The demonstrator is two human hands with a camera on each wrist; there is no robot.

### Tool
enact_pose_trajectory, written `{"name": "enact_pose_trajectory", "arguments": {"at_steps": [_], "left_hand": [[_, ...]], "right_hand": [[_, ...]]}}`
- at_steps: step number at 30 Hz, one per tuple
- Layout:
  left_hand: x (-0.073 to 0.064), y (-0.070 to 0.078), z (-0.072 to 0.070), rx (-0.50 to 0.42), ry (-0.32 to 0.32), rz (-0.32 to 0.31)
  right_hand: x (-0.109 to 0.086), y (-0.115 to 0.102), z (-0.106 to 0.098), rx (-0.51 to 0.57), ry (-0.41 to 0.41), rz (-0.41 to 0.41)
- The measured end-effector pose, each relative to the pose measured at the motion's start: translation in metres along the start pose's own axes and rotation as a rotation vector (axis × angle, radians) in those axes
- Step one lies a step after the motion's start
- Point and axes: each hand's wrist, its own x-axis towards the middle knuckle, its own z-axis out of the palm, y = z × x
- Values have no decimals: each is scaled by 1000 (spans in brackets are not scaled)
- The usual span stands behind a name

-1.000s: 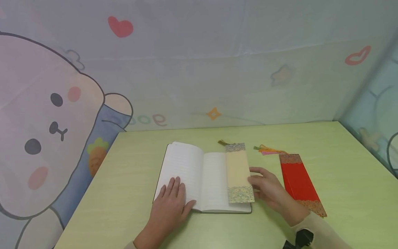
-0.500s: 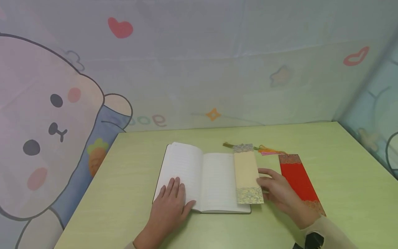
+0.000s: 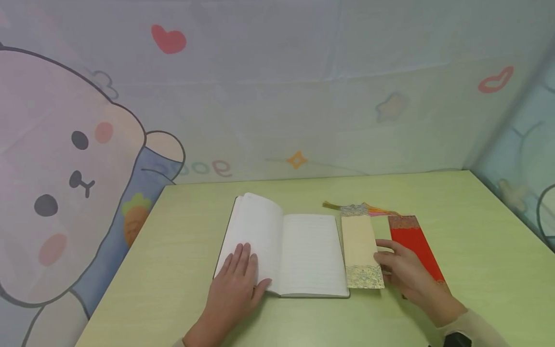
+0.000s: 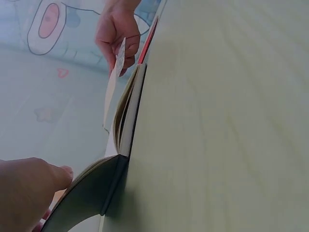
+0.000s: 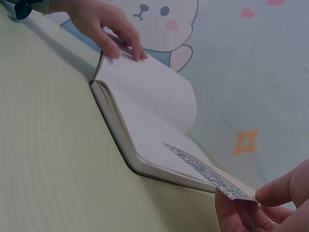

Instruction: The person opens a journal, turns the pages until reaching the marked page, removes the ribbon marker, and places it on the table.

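Observation:
An open lined notebook [image 3: 310, 255] lies on the table, its left side tilted up off the surface. My left hand [image 3: 234, 284] rests on the left page with fingers extended, the thumb near the lower edge. Between right thumb and fingers, my right hand [image 3: 403, 270] pinches the long edge of a cream bookmark [image 3: 359, 241] with patterned ends and an olive tassel [image 3: 331, 206]. In the head view the bookmark is just right of the notebook; in the right wrist view its patterned end [image 5: 207, 171] is raised at a slant. A red bookmark [image 3: 414, 241] lies beyond the right hand, partly covered by it.
Orange and pink tassels [image 3: 383, 211] extend left from the red bookmark's top, partly behind the cream one. The light green table [image 3: 195, 212] ends at a cartoon-printed cloth backdrop [image 3: 277, 96].
My right hand has carried the cream bookmark rightward, from over the right page to beside the notebook. The top of the left page has risen slightly, with my left hand nearly still.

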Motion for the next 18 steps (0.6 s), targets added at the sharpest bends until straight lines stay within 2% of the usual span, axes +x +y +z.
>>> {"name": "enact_pose_trajectory", "arguments": {"at_steps": [7, 18], "left_hand": [[0, -8, -8, -24, 93, -5], [-2, -25, -19, -37, 187, -115]], "right_hand": [[-4, 1, -13, 12, -10, 17], [-9, 1, -32, 38, 12, 11]]}}
